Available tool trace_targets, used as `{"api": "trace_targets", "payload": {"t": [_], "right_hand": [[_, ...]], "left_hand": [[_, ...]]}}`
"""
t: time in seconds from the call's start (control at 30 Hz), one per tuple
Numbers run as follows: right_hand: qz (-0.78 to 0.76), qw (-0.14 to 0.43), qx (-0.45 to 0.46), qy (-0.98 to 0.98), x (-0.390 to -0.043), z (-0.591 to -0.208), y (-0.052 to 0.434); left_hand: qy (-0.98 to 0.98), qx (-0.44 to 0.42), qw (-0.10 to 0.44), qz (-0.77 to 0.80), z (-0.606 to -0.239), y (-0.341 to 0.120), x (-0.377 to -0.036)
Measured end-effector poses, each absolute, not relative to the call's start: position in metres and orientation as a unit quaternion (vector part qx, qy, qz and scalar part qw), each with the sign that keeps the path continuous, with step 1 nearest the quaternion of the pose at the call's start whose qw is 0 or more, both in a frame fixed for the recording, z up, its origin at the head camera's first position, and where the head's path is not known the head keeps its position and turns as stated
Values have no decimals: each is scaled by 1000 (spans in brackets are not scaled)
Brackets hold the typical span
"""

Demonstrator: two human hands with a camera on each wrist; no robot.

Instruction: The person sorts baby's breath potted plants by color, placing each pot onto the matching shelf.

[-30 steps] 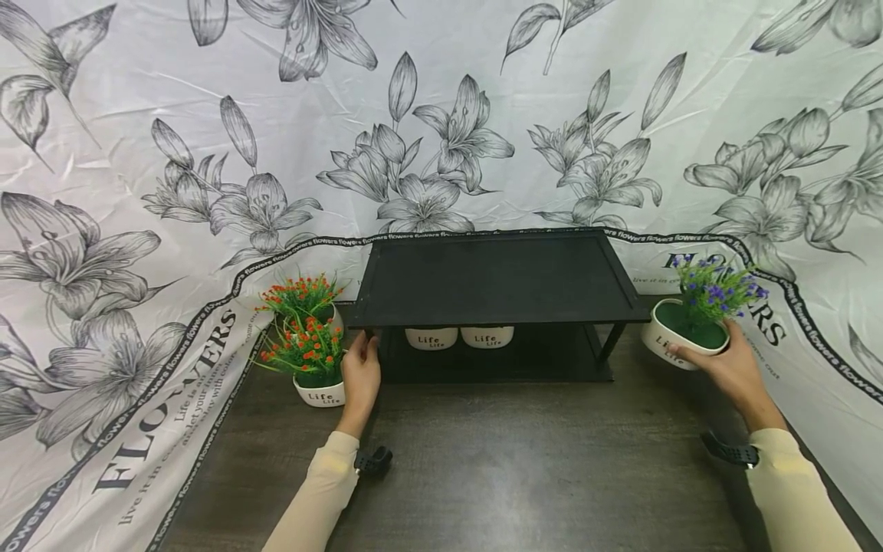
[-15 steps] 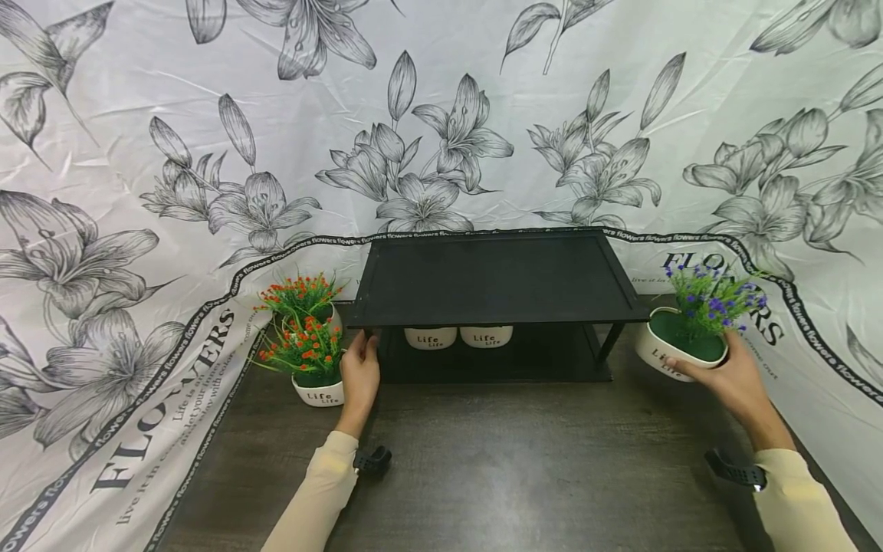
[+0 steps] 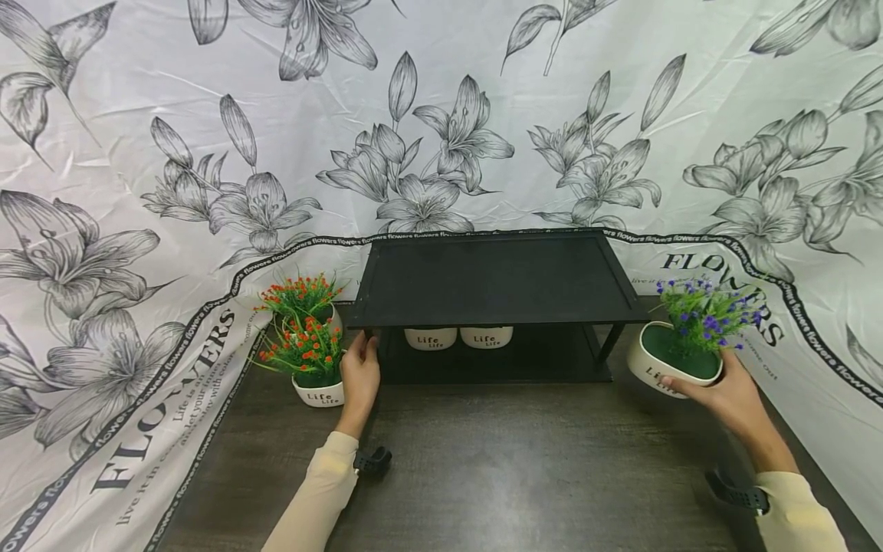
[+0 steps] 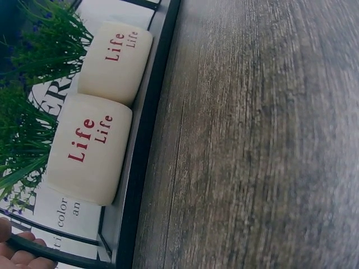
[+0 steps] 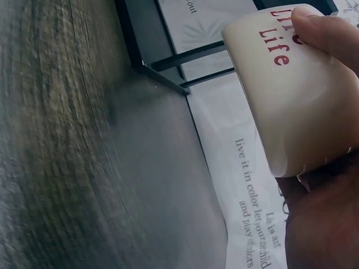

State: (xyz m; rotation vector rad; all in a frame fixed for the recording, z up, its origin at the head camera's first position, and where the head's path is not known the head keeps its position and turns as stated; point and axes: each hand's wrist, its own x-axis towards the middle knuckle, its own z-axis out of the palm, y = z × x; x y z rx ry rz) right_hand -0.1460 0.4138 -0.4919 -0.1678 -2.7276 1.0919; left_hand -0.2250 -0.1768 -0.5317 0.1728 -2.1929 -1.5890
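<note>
1. Just right of the black shelf (image 3: 497, 280), I am watching the right hand (image 3: 741, 399) holding the purple-flowered pot (image 3: 683, 356), its fingers curling round one end, its thumb lying across the lettered front
2. At the shelf's left side, the left hand (image 3: 360, 376) is gripping the frame
3. Two orange-flowered pots (image 3: 319, 395) are standing beside it on the tabletop (image 3: 483, 468)
4. Two white pots (image 3: 431, 338) are sitting on the lower level

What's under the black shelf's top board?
Two white pots with green plants stand side by side on the lower board. In the head view, the top board covers the plants; the pots' backs are hidden.
</note>
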Motion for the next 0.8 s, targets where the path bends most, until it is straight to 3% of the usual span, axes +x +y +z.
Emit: {"api": "trace_targets", "payload": {"t": [0.37,0.8], "right_hand": [[367,92,-56,-924,-137,-494,402],[372,82,8,-925,-134,-490,377]], "left_hand": [[-788,62,217,-572,-531,-177,-225],[-786,58,225,-574,-532,-177,-226]]}}
